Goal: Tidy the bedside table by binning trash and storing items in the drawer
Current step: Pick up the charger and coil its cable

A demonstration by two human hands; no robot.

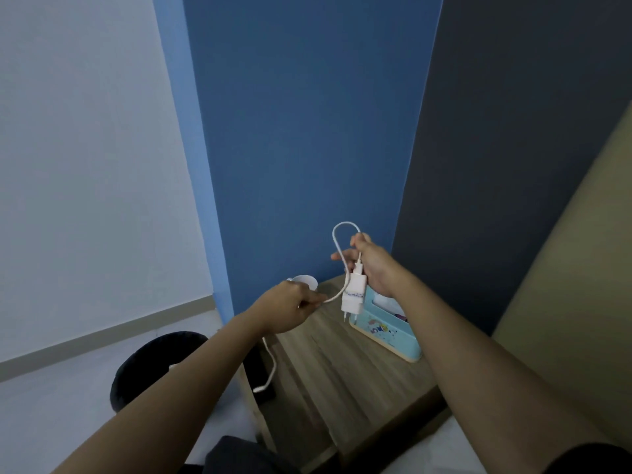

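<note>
The blue wall (307,131) fills the far side, and a dark round bin (143,367) sits on the floor at the near left. Something pale pokes up inside it, so some trash may already be in. The wooden worktop (342,371) stands to the right of the bin and looks mostly bare now. At its far right stands a light blue box (386,333) with a picture on its front and something soft and white inside. At its far left sits a small white cup (304,280), partly hidden. The right hand (372,265) is up above the worktop and holds a loop of the white cable (337,241) closed in its fingers, with the white charger plug (354,294) hanging down from it. The left hand (290,307) is closed on the same cable lower down, and the loose end hangs over the near left edge of the worktop. It looks like the cable is being wound up so it can go away. No drawer shows as open here, so storing the charger is still to do, and I think the cup needs sorting too.
</note>
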